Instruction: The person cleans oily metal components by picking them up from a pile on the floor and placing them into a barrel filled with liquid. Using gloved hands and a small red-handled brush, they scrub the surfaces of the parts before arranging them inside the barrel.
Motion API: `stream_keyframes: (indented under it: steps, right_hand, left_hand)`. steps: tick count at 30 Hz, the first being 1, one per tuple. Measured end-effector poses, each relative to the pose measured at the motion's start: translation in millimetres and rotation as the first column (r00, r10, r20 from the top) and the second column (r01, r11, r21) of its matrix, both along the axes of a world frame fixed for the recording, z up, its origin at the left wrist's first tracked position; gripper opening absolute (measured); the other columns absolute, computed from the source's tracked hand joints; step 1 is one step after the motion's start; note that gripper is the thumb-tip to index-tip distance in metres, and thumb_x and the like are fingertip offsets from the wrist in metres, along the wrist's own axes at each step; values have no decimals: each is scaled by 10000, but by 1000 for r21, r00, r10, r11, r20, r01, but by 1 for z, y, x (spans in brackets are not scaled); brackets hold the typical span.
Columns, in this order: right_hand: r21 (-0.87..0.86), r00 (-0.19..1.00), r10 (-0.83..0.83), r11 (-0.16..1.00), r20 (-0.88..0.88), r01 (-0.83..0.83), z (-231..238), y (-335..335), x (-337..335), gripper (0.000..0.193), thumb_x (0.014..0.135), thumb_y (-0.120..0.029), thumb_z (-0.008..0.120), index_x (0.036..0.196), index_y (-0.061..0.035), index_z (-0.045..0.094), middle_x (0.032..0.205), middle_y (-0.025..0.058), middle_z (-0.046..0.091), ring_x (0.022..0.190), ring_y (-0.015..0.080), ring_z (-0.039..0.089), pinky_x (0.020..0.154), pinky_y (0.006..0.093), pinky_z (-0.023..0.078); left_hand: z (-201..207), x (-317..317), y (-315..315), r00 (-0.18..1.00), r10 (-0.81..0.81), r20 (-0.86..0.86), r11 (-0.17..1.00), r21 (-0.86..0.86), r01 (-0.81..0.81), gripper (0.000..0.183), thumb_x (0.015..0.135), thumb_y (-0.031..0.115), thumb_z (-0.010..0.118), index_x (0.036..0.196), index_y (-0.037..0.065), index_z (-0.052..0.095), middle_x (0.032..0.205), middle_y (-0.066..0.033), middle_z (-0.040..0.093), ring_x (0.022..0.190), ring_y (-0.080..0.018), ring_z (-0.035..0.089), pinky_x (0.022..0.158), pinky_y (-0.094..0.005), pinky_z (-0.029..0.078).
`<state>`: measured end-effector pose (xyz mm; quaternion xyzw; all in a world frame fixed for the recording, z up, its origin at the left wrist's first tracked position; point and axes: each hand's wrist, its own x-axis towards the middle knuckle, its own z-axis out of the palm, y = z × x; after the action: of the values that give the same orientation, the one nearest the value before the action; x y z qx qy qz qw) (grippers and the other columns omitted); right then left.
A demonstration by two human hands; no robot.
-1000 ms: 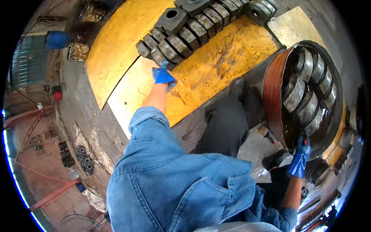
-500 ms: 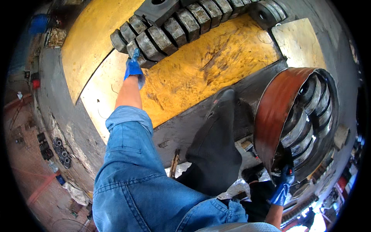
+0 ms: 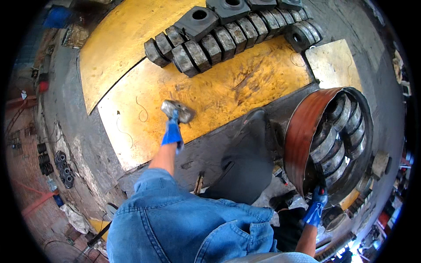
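Currently, the left hand (image 3: pixel 173 130), in a smooth blue glove, has its fingers closed on a blocky, dull-grey metal piece (image 3: pixel 187 115) over a scuffed yellow sheet (image 3: pixel 239 90). The right hand (image 3: pixel 316 204), similarly gloved, curls its fingers around a dark, red-marked object (image 3: pixel 322 191) at the lower rim of a rust-red drum (image 3: pixel 301 138) holding shiny curved segments (image 3: pixel 324 141). Grimy, faceted metal blocks (image 3: pixel 224 41) line the sheet beyond.

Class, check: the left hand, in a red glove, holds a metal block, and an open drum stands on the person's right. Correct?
Wrong colour: the head view shows a blue glove. The left hand holds a metal block, and an open drum stands on the person's right.
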<state>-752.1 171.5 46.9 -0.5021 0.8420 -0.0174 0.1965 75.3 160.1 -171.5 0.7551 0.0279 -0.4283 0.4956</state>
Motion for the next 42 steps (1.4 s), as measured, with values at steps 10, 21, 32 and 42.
stream_keyframes:
  steps: [10,21,32,42]
  right_hand:
    - [-60,995,-93,994,-16,92,12,16,21,339,993,-350,687,1215,-98,738,999,140,778,879,298,737,799,447,571]
    - [-18,977,-214,977,-5,214,79,-19,83,329,952,-385,683,1074,-85,743,1083,210,746,1037,419,700,909,505,551]
    - [-28,994,-88,996,-64,86,77,-8,84,299,975,-378,628,999,-104,746,1016,163,767,967,385,735,857,521,581]
    - [-48,999,-36,998,30,38,82,-3,79,285,951,-355,654,1000,-90,749,1007,170,768,951,386,742,842,523,582]
  left_hand:
    - [45,-53,53,977,-160,-143,976,125,178,659,957,641,661,1306,83,682,1042,-69,713,814,-208,566,737,-375,493]
    - [69,-60,18,861,-380,-339,898,86,431,624,1006,631,571,1310,97,678,1164,-76,707,983,-239,602,868,-403,508]
    - [131,-73,-128,656,-628,-418,767,-189,614,603,1055,621,481,1314,112,673,1286,-83,700,1152,-270,638,999,-430,522]
    - [387,-227,-245,545,-838,-18,528,-281,802,663,1009,606,596,1447,109,599,1403,-122,652,1256,-333,626,1104,-503,499]
